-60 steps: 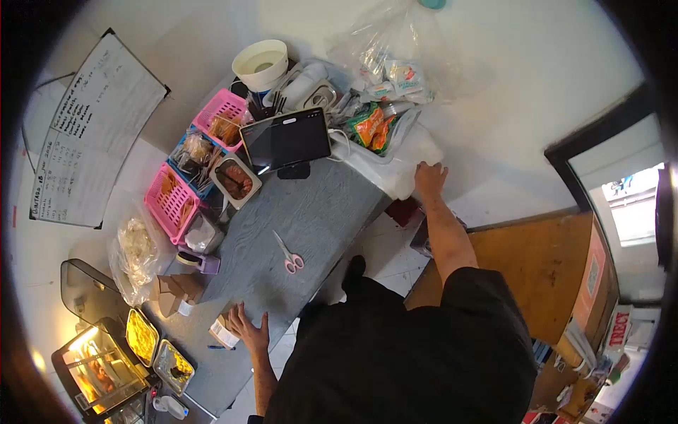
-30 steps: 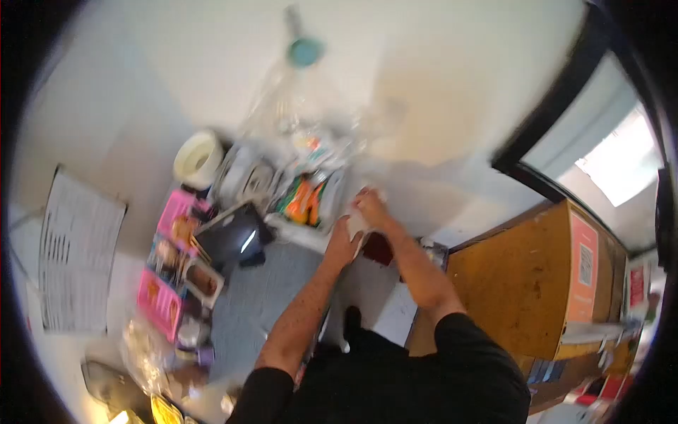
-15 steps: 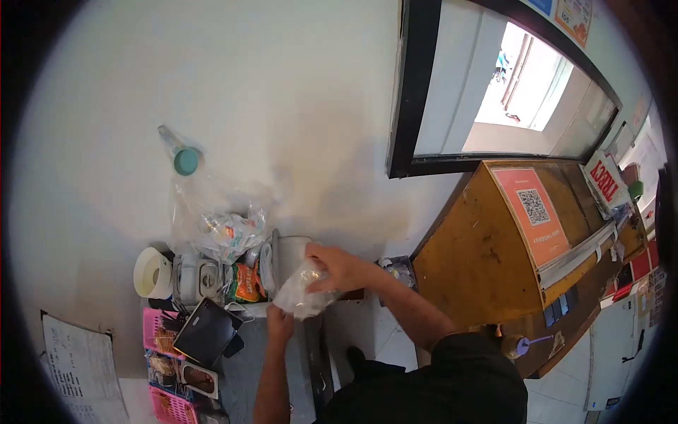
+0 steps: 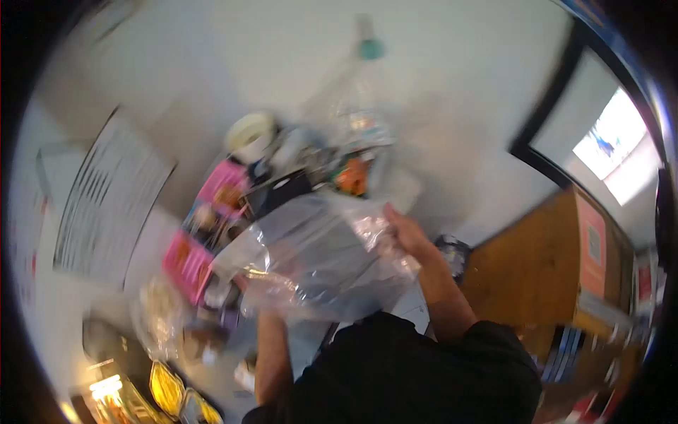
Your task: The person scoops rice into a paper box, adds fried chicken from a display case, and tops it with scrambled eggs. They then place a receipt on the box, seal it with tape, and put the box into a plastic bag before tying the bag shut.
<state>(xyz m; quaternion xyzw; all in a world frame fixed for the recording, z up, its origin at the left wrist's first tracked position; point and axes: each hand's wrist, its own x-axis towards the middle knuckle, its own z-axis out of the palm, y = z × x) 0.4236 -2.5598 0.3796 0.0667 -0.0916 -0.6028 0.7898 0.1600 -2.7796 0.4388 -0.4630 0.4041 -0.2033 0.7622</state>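
A large clear plastic bag (image 4: 325,258) is spread out between my two hands, in front of my dark shirt. My right hand (image 4: 406,232) grips its bunched right end with closed fingers. At the bag's lower left, my left hand (image 4: 265,293) is closed on it, partly seen through the plastic. Behind the bag lie an orange packet (image 4: 352,177) and a black flat item (image 4: 284,191), both blurred.
Pink baskets (image 4: 187,265) and a cream round container (image 4: 251,138) stand left of the bag. A whiteboard (image 4: 113,205) is on the left wall. At the right is a wooden cabinet (image 4: 526,258); yellow-trimmed items (image 4: 167,385) lie at lower left.
The view has swung left, bringing the whiteboard and lower-left items further in. The bag, crumpled between my hands before, is now opened out wide, with my hands further apart.
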